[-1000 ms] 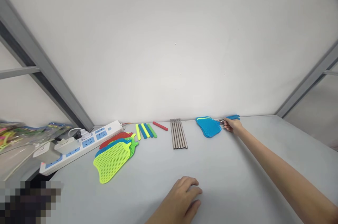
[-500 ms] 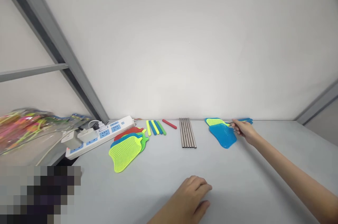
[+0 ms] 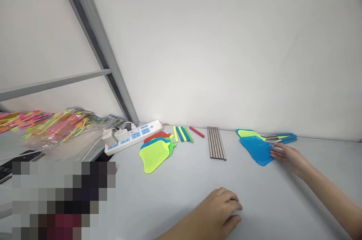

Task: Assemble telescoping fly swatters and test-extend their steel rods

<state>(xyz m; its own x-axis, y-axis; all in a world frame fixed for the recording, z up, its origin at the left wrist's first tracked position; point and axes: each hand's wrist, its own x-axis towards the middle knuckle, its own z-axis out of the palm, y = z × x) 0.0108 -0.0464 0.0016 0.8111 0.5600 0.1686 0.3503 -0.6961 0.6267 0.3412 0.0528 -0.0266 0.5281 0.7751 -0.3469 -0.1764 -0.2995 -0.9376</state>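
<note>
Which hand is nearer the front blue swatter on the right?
Right. Your right hand is at the blue swatter; your left hand is apart, lower in view.

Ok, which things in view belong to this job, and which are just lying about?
Likely part of the job:
blue swatter and yellow-green swatter by the right hand
metal tubes
coloured sticks
loose mesh heads

Apparently just lying about:
power strip
plugged-in chargers
plastic-wrapped bundle
phone-like device
</note>
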